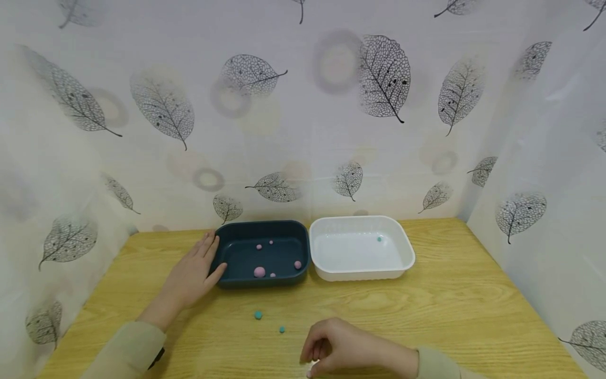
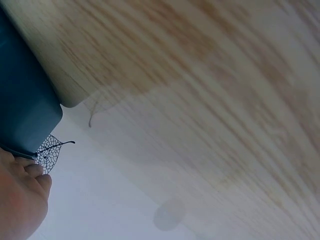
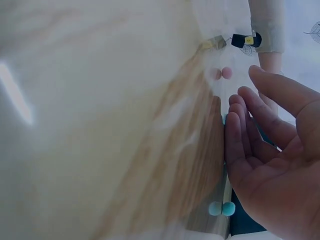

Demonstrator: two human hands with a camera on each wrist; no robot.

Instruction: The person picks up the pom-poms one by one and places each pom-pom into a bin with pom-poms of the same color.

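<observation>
My left hand (image 1: 191, 273) rests on the left end of a dark blue tray (image 1: 263, 282), fingers fairly straight along the rim and thumb over the front left corner. In the left wrist view its fingers lie over the rim. Several pink balls of different sizes are in this tray, the largest a pink ball (image 1: 259, 272) near the front. Low over the table's front, my right hand (image 1: 345, 345) has loosely bent fingers and a thumb held apart. Close to its fingertips lies a small pink ball (image 3: 227, 73), with a gap between in the right wrist view.
A white tray (image 1: 362, 275) stands right of the dark one with a tiny teal ball (image 1: 379, 239) inside. On the wood-grain table (image 1: 454, 295) lie a teal ball (image 1: 258, 315) and a smaller teal ball (image 1: 282, 329). A leaf-patterned curtain (image 1: 293, 131) encloses the back and sides.
</observation>
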